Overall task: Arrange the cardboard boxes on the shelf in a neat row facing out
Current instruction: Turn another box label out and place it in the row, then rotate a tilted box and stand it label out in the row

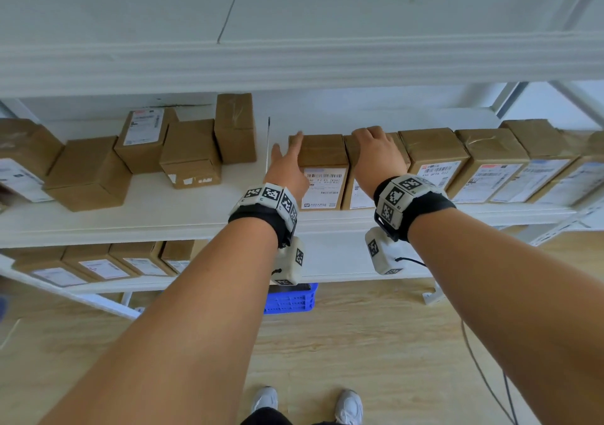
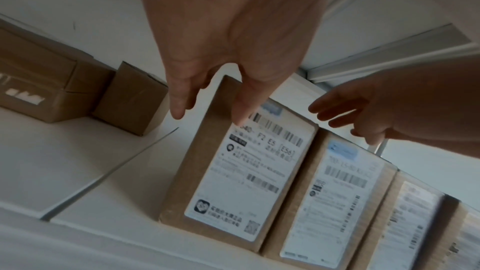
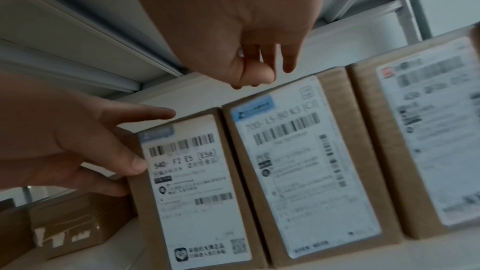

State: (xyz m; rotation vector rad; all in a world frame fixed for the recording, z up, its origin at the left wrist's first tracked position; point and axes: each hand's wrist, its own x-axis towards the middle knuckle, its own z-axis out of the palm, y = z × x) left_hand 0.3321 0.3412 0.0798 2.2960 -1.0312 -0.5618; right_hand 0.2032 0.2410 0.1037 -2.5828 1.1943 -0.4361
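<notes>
A row of cardboard boxes stands along the right half of the white shelf (image 1: 196, 219), shipping labels facing out. My left hand (image 1: 289, 150) has straight fingers against the left side of the row's end box (image 1: 322, 153), the thumb on its labelled front (image 3: 187, 182). The fingers (image 2: 179, 110) straddle that box's left edge (image 2: 246, 171). My right hand (image 1: 372, 140) lies over the top of the second box (image 1: 358, 192), fingers loosely curled (image 3: 259, 75) and holding nothing. Whether it touches that box (image 2: 337, 192) is unclear.
Several loose boxes sit askew on the shelf's left half, such as a big one (image 1: 88, 176) and an upright one (image 1: 235, 127). The upper shelf board (image 1: 294, 65) hangs low overhead. More boxes (image 1: 98, 264) line the lower shelf. A blue crate (image 1: 291, 300) stands on the floor.
</notes>
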